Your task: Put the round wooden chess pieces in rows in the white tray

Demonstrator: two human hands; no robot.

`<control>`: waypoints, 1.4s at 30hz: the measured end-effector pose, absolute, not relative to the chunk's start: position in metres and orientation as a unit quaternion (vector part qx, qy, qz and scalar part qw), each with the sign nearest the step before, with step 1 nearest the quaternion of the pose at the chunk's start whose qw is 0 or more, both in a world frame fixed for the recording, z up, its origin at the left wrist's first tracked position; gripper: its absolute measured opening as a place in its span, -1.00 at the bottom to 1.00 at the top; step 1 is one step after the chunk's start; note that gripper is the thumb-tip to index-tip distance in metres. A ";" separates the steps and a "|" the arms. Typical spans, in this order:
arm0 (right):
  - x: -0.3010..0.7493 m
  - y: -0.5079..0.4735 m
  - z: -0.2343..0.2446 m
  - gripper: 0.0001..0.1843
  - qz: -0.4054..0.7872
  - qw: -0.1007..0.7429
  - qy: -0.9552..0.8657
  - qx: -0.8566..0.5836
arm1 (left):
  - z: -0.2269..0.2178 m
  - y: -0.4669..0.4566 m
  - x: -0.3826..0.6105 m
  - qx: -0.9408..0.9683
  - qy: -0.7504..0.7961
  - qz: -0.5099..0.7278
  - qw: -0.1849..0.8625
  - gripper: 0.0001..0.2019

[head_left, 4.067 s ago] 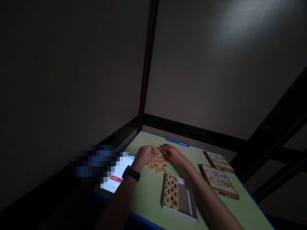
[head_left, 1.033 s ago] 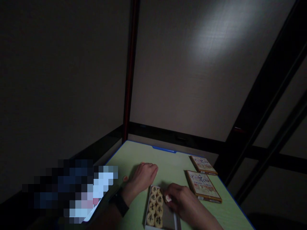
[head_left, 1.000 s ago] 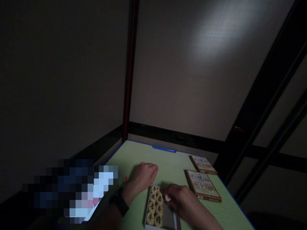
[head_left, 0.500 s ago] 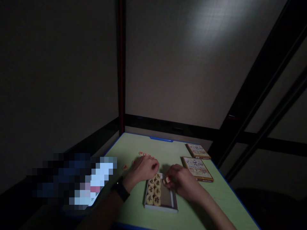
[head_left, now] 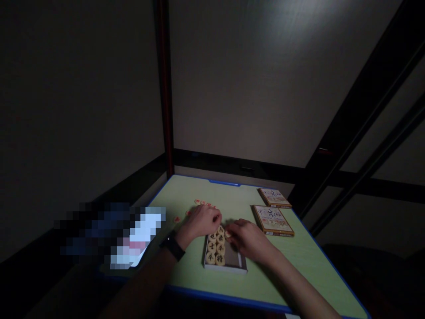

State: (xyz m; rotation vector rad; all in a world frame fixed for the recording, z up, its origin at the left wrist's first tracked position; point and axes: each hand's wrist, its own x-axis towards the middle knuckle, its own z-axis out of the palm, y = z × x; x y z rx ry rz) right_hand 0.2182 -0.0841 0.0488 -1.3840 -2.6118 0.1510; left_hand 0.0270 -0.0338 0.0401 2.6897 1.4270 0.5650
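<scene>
A shallow white-edged box (head_left: 226, 268) lies on the table in front of me, with two columns of round wooden Chinese chess pieces (head_left: 220, 259) with black characters along its left side. My right hand (head_left: 250, 239) is over the box's right part, its fingers pinching another Chinese chess piece (head_left: 227, 234) beside the far end of these columns. Over the box's far left corner, my left hand (head_left: 203, 220) is closed with fingers curled; whatever it holds is hidden. Several red-marked Chinese chess pieces (head_left: 176, 219) lie on the table beyond and left of this hand.
Two flat printed boxes (head_left: 274, 219) lie on the right side of the green table (head_left: 275, 283), which has a blue edge. At the left edge is a bright, blurred-out phone-like screen (head_left: 142, 235). Walls stand close behind and to the left.
My right hand has brought its Chinese chess piece leftward, closer to the columns in the box. My left hand stays over the far left corner. The whole view has shifted slightly.
</scene>
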 end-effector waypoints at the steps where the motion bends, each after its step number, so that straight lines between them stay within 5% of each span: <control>1: 0.218 -0.084 0.049 -0.83 0.054 0.094 -0.878 -0.466 | 0.041 -0.034 0.027 0.867 0.463 0.180 0.023 -0.72; 18: 0.218 -0.083 0.048 -0.79 0.031 0.079 -0.867 -0.491 | 0.040 -0.029 0.023 0.853 0.484 0.193 0.005 -0.71; 30: 0.216 -0.083 0.049 -0.75 0.029 0.068 -0.855 -0.513 | 0.038 -0.001 -0.013 0.702 0.685 0.180 -0.070 -0.61; 42: 0.225 -0.085 0.055 -0.63 0.057 0.137 -0.853 -0.500 | 0.027 0.015 -0.030 0.695 0.687 0.213 -0.013 -0.63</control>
